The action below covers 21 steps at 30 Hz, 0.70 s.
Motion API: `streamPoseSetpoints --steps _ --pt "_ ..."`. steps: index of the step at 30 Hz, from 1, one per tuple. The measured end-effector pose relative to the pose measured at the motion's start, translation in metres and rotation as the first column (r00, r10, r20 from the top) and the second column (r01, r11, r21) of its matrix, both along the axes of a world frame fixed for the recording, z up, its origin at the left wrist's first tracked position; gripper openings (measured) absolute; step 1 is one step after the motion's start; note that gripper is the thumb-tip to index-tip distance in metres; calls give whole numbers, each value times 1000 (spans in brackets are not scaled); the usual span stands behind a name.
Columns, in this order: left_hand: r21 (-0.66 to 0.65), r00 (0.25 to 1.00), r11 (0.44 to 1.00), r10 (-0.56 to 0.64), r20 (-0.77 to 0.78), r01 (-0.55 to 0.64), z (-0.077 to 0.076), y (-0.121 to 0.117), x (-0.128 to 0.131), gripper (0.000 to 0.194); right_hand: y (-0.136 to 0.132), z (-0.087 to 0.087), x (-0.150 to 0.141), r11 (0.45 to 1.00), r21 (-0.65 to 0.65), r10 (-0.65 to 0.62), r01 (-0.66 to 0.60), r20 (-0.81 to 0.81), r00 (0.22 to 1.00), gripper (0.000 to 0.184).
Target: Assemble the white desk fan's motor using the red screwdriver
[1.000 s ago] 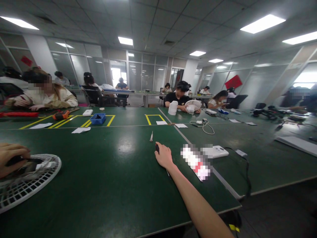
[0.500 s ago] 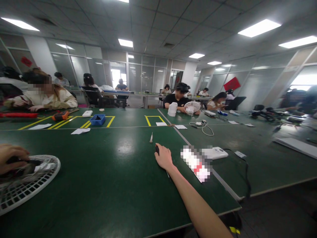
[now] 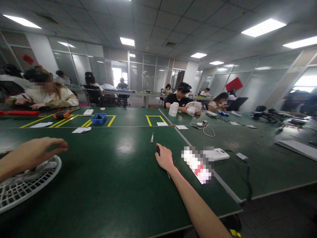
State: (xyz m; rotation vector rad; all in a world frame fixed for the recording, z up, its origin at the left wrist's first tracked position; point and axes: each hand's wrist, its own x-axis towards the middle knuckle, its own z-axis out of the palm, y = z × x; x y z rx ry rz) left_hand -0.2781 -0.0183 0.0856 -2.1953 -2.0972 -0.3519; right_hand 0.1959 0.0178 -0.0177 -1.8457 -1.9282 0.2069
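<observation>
My left hand [image 3: 37, 153] is raised over a round white fan grille [image 3: 53, 175] at the left edge. Its thumb and fingers stretch out to the right, apart, and nothing shows between them. Parts lie inside the grille, partly hidden by the hand and too blurred to name. On the green table, my right hand [image 3: 164, 158] is closed round the dark handle of a screwdriver [image 3: 158, 149]; its thin shaft shows by the wrist. A small screwdriver with a pale handle [image 3: 152, 138] lies just beyond that hand.
Right of my forearm lie a lit phone [image 3: 198, 167] and a white device [image 3: 219, 154] with a black cord. Farther off are a blue bin [image 3: 98, 119], an orange-and-black tool [image 3: 61, 114] and a coiled cable [image 3: 209, 131]. Across the table a person holds a fan part [image 3: 193, 108].
My left hand has come up off the grille parts and moved right, its fingers now stretched out. My right hand stays where it was, round the screwdriver.
</observation>
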Motion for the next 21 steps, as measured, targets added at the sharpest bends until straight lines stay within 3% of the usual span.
streamPoseSetpoints --steps 3,8,11,14,17,21 --pt "-41 973 978 -197 121 203 -24 23 40 76 0 -1 0 1000 -2 4 -4 -5 1000 54" --pt "-37 888 897 -430 162 441 -69 33 140 33 1 0 1 1000 -13 11 -11 1 1000 56" --pt "-70 845 847 -513 148 526 -85 31 197 31 0 1 1 1000 -8 4 -4 8 1000 57" --pt "-23 833 835 -547 80 550 -96 29 237 36 -1 2 1 1000 -10 2 -2 -4 1000 58" --pt "42 827 827 -562 20 560 -107 29 262 40 -1 1 1 1000 -1 24 -24 -26 999 60" --pt "84 828 828 -559 36 555 -117 29 276 43 -1 -1 -2 994 88 61 -58 -35 997 51"
